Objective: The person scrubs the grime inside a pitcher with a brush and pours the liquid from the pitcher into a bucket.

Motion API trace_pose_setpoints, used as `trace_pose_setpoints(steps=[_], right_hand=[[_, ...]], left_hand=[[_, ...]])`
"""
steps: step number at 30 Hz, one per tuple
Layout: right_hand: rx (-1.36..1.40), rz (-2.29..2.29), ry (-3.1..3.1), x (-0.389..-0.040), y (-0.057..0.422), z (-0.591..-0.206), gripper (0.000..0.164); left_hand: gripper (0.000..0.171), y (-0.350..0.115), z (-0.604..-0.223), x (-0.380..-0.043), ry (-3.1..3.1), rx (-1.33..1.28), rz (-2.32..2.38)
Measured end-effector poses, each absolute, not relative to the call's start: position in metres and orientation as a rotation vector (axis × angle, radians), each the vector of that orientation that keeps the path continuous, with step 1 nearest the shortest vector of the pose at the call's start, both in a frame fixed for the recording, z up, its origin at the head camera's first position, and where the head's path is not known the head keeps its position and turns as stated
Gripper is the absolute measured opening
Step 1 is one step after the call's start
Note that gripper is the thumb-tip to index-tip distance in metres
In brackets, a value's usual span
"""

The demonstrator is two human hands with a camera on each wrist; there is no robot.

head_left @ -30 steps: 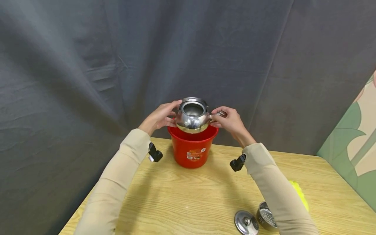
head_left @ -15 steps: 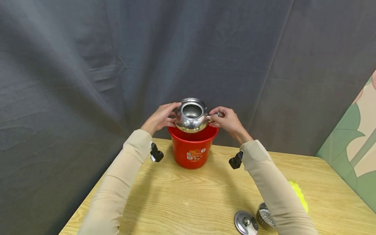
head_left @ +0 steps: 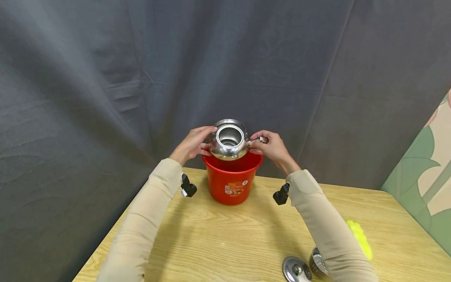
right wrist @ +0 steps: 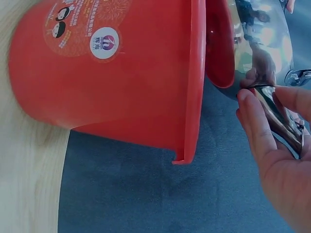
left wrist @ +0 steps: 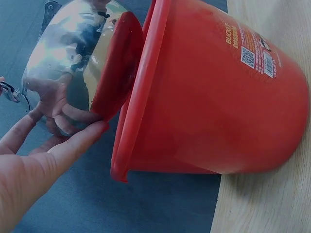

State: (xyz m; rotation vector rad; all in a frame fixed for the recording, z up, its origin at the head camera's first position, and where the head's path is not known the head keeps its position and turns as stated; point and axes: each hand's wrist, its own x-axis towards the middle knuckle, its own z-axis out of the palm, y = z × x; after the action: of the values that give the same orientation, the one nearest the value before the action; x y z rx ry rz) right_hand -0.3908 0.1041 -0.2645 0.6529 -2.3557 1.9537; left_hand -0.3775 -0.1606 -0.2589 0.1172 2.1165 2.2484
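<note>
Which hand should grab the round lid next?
Probably the right hand: the lid lies on that side of the table. It and the left hand hold the pot, so it must let go first.

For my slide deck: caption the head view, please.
Left hand and right hand hold a lidless metal teapot over a red bucket.

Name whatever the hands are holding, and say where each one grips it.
A shiny metal kettle: the left hand holds its rounded side, and the right hand grips the spout-like tube on the opposite side.
</note>
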Motion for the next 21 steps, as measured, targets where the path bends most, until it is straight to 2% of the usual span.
trace_pose_setpoints(steps=[21], right_hand=[[0.638, 1.899, -2.293, -0.3911, 0.1046, -0.2716, 0.024]], left_hand=[[0.048, -0.1548, -0.2621, -0.3795, 2.126, 0.146, 2.319]])
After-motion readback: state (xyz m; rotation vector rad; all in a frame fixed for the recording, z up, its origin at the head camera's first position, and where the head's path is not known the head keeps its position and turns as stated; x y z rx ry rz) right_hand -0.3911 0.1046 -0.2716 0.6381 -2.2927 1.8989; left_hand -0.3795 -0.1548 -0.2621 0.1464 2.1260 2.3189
